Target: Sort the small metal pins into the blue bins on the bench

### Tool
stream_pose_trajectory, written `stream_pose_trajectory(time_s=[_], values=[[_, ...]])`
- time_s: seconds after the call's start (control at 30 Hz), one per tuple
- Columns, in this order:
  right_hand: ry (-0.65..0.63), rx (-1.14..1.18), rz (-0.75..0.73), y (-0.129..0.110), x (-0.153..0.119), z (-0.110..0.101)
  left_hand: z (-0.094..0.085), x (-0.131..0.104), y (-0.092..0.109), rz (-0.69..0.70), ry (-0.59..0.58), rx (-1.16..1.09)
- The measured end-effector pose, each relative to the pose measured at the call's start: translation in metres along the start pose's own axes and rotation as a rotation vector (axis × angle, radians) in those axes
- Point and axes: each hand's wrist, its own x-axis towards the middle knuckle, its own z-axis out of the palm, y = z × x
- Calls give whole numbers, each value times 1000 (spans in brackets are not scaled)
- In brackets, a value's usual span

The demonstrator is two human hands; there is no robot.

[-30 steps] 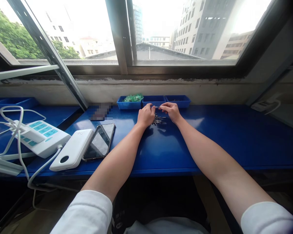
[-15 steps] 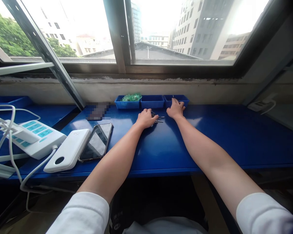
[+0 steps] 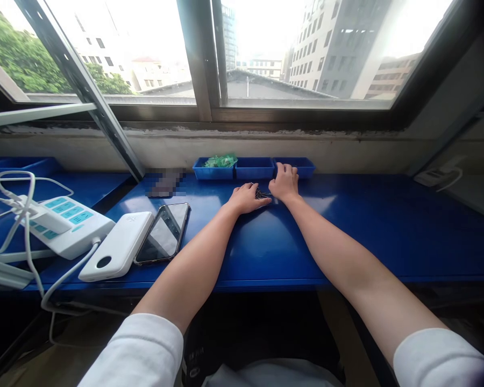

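The middle bin, an open rectangular tray of blue plastic, is taken as the landmark. Just in front of it, on the glossy blue bench top, a small heap of thin, dark metal pins is partly covered by the left hand. That hand is laid palm down with its fingers loosely bent and its thumb stretched along the near side of the heap; whether any pin is gripped cannot be told. The right hand is placed at the right front of the middle bin, its bent fingers brought over the near edge of the right-hand blue bin. Its fingertips are hidden, so neither its grip nor how far it is opened can be told.

The pins are judged to be light, stiff and hard to break, but smooth enough to be rolled or slid on the slick surface. Each would best be pinched near mid-length between thumb and forefinger, where one can be separated from its tangled neighbours.

In looks, they are slender, straight and dark grey, with dull metallic glints, and are strewn at mixed angles. Crinkled, translucent green packets are held in the blue bin left of the middle one.
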Motion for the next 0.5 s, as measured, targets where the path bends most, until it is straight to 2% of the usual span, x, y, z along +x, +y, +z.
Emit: stream_pose_trajectory(time_s=[0.13,0.33,0.5], values=[[-156,43,-48,-11,-3,-1,2,0,-1,32,6,7],[-359,101,-72,-3,0,10,2,2,-3,50,0,0],[-396,208,-166,-4,-3,6,1,3,-5,72,-10,-24]])
